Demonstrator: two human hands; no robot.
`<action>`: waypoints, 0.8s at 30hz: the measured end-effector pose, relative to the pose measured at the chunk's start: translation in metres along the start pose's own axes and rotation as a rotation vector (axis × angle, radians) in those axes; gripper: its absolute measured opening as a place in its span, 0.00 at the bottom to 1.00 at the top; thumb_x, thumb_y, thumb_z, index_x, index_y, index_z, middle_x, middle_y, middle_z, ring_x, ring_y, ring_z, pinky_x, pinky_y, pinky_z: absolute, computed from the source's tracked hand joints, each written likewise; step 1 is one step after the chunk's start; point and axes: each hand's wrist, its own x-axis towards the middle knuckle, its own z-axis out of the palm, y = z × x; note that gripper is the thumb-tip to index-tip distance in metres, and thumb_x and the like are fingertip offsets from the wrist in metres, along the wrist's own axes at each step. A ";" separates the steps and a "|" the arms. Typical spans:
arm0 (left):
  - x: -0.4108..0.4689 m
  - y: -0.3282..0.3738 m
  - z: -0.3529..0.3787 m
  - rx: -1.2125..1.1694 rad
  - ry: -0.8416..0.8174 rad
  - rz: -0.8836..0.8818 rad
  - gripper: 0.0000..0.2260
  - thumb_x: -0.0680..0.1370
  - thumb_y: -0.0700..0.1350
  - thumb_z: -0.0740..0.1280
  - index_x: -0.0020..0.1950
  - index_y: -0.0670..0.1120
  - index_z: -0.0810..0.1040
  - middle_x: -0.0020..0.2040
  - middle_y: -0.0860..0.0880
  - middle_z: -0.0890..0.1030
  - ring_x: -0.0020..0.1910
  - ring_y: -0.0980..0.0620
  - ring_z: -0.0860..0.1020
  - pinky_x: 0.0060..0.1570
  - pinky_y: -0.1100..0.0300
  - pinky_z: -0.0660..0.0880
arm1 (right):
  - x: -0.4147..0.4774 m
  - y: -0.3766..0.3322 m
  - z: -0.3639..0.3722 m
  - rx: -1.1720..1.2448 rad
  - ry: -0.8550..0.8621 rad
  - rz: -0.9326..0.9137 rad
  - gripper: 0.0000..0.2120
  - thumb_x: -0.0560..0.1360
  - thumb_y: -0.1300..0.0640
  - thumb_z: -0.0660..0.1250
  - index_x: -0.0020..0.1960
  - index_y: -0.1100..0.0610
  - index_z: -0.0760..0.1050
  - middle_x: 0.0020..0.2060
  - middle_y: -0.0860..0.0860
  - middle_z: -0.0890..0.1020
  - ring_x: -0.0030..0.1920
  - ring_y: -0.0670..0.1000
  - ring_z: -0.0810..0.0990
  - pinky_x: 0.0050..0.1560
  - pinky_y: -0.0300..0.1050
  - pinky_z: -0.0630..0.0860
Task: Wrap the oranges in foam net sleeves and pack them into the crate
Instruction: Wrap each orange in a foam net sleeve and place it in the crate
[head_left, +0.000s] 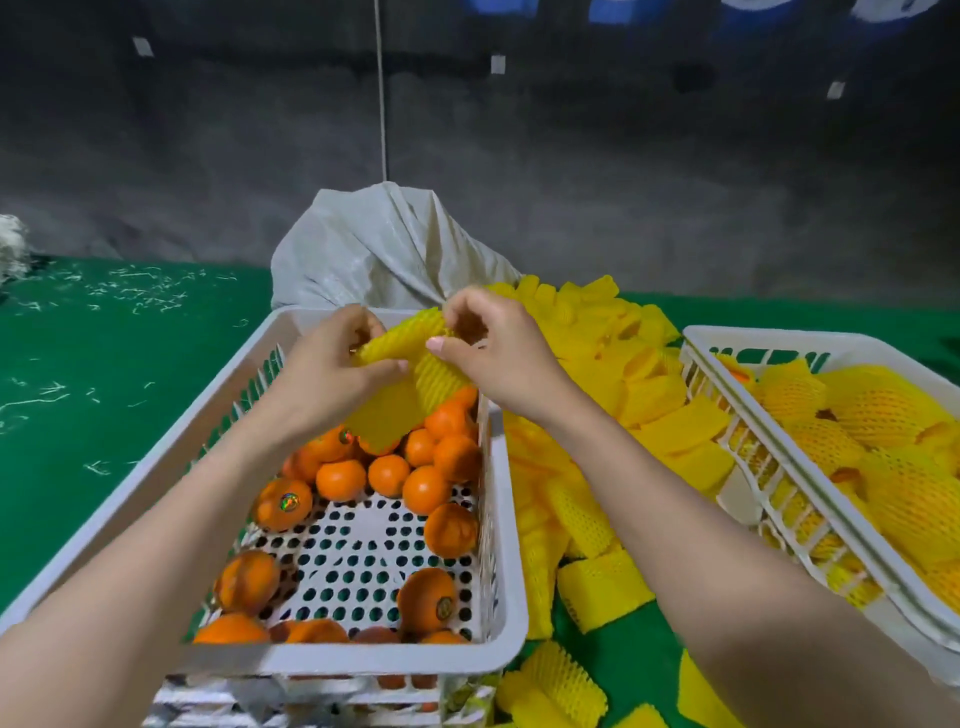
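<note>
A green-covered bench (104, 389) fills the lower frame, strewn with pale shreds (140, 291) at the left. Behind it stands a dark grey wall (208, 156). At upper centre a thin cord (382, 104) drops to a grey-white sack (374, 249) slumped at the bench's far edge.

In the lower centre sits a white perforated crate (343, 660) holding bare oranges (340, 480), mostly along its far end and near edge. At the right edge of the frame a second white crate (779, 338) holds wrapped oranges (883, 415) in yellow netting. Between the two crates lies a loose pile of yellow sleeves (597, 364), spilling toward the bottom of the frame.

Above the far end of the centre crate, the left hand (337, 358) and right hand (488, 343) both pinch a foam net sleeve (405, 338) with curled fingers and thumbs. Its long axis runs from lower left up to upper right between them. Further yellow netting hangs below it, hiding some oranges. Whether the right hand also cups a fruit cannot be told.
</note>
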 end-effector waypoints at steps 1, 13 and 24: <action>0.001 -0.005 -0.002 0.043 0.023 -0.038 0.12 0.72 0.45 0.73 0.39 0.49 0.69 0.36 0.47 0.74 0.35 0.49 0.71 0.34 0.53 0.67 | 0.004 0.004 0.010 -0.048 -0.050 0.034 0.08 0.70 0.60 0.72 0.43 0.56 0.72 0.36 0.46 0.72 0.39 0.48 0.71 0.39 0.40 0.64; -0.003 -0.087 -0.005 -0.090 -1.234 -0.568 0.19 0.75 0.48 0.70 0.63 0.43 0.71 0.60 0.44 0.79 0.50 0.45 0.82 0.43 0.57 0.80 | -0.029 0.050 0.102 -0.303 -0.324 0.207 0.13 0.73 0.61 0.62 0.37 0.51 0.58 0.31 0.48 0.64 0.40 0.55 0.66 0.41 0.46 0.58; 0.040 -0.190 0.076 0.605 -0.320 -0.625 0.27 0.74 0.52 0.69 0.66 0.42 0.62 0.66 0.36 0.69 0.62 0.35 0.71 0.59 0.46 0.71 | -0.028 0.045 0.098 -0.342 -0.607 0.182 0.10 0.76 0.60 0.60 0.56 0.60 0.65 0.50 0.62 0.75 0.52 0.62 0.72 0.49 0.51 0.63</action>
